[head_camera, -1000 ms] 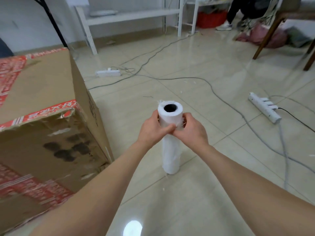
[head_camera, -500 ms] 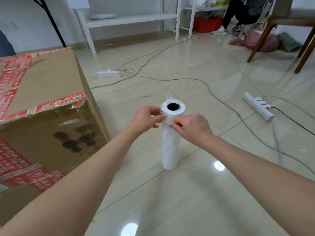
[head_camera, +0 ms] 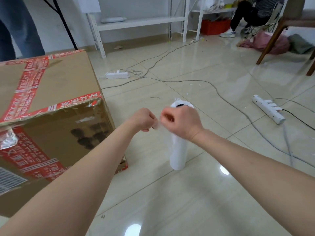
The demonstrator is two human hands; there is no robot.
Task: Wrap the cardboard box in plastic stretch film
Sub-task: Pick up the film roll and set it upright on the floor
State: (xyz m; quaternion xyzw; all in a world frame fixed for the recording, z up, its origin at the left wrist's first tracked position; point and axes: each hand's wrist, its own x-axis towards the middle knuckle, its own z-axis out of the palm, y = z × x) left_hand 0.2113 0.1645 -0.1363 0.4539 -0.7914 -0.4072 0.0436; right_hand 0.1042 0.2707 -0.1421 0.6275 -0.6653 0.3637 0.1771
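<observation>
The motion-blurred right hand (head_camera: 180,122) hides the upper part of the stretch film roll (head_camera: 178,154), and the loose film (head_camera: 158,125) pinched between it and the left hand (head_camera: 142,119) shows only as a faint smear. The cardboard box (head_camera: 56,82) runs off the left edge, its near right corner behind the left forearm. The top edge cuts off a standing person's legs (head_camera: 20,28) far left and a seated person (head_camera: 252,12) far right.

I note tiled floor (head_camera: 204,193) bearing cardboard box (head_camera: 51,116) near left, film roll (head_camera: 178,155) upright at centre, far power strip (head_camera: 117,75), right power strip (head_camera: 268,109), cables (head_camera: 213,82) trailing between them.
</observation>
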